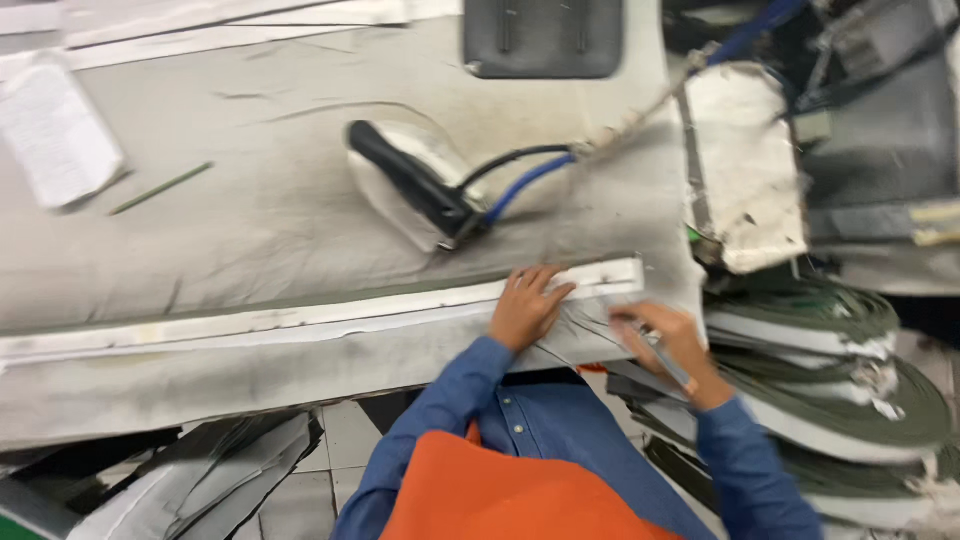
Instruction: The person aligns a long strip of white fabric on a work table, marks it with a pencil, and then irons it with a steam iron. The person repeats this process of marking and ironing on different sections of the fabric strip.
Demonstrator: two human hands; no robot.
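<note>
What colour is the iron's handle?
Black, on a white iron; it shows in the head view.

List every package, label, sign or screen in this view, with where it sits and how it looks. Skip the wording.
Paper sheet: far left of the padded table, a white rectangle with faint print, tilted.
Wrapped bundle: right of the table, past the iron, a blocky white shape with worn, stained edges.
No signs or screens show.
The left hand presses a long white strip; the right hand holds a slim pen-like tool.
</note>
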